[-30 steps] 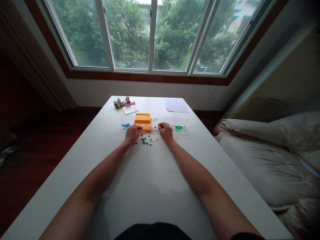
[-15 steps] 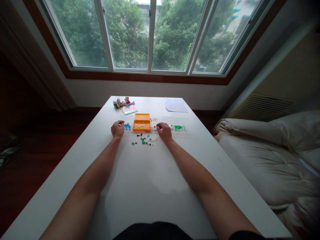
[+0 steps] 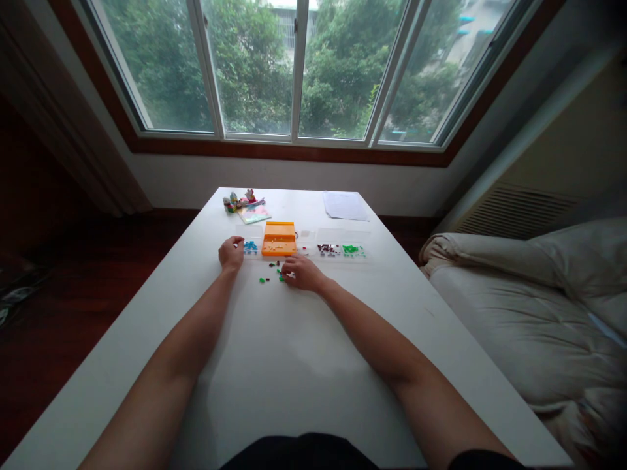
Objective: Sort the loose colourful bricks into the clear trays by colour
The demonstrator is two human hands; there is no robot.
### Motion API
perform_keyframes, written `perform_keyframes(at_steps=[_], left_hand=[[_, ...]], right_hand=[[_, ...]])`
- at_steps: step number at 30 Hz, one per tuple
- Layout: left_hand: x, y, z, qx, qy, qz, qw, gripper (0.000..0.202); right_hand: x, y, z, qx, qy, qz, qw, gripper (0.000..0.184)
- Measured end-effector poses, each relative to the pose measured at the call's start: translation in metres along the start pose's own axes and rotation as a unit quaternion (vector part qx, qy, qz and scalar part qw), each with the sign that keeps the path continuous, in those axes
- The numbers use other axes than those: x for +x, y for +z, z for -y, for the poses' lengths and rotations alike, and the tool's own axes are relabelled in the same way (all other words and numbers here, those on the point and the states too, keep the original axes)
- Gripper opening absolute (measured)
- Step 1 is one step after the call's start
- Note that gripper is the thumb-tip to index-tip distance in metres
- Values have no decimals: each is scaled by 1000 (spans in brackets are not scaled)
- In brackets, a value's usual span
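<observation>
Tiny loose bricks [image 3: 271, 269], green and dark, right hand [image 3: 302, 272] over them, left hand [image 3: 231, 253] curled, either grip unclear

Both bare forearms stretch forward, well apart at the elbows and converging toward the hands. The left hand [image 3: 230, 253] sits loosely curled, knuckles up. The right hand [image 3: 300, 272] lies lower and flatter, fingers pointing leftward, palm down.

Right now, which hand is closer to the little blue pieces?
Left. The left hand rests right beside the blue pieces; the right hand lies farther off, over the loose pieces.
</observation>
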State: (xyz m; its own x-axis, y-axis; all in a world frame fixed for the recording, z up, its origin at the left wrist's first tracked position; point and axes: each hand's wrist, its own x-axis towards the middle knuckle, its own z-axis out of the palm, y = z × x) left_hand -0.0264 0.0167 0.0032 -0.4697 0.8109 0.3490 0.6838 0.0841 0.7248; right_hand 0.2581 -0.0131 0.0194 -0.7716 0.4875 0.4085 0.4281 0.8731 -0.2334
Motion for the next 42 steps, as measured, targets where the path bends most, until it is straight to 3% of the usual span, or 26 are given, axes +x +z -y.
perform_keyframes(at_steps=[6, 15, 25, 32, 42], left_hand=[[1, 2, 1, 6, 7, -12, 1000, 24], [-2, 3, -1, 13, 30, -21, 999, 23], [-6, 4, -6, 15, 44, -13, 999, 24], [-6, 6, -7, 20, 67, -11, 997, 23], [-9, 7, -10, 26, 93, -9, 995, 22]], right_hand=[[0, -1, 2, 0, -19, 20, 1000, 15], [3, 2, 6, 0, -65, 44, 997, 17], [2, 7, -3, -7, -22, 16, 1000, 12], [1, 11, -5, -1, -30, 4, 1000, 15], [1, 9, -4, -6, -13, 5, 1000, 6]])
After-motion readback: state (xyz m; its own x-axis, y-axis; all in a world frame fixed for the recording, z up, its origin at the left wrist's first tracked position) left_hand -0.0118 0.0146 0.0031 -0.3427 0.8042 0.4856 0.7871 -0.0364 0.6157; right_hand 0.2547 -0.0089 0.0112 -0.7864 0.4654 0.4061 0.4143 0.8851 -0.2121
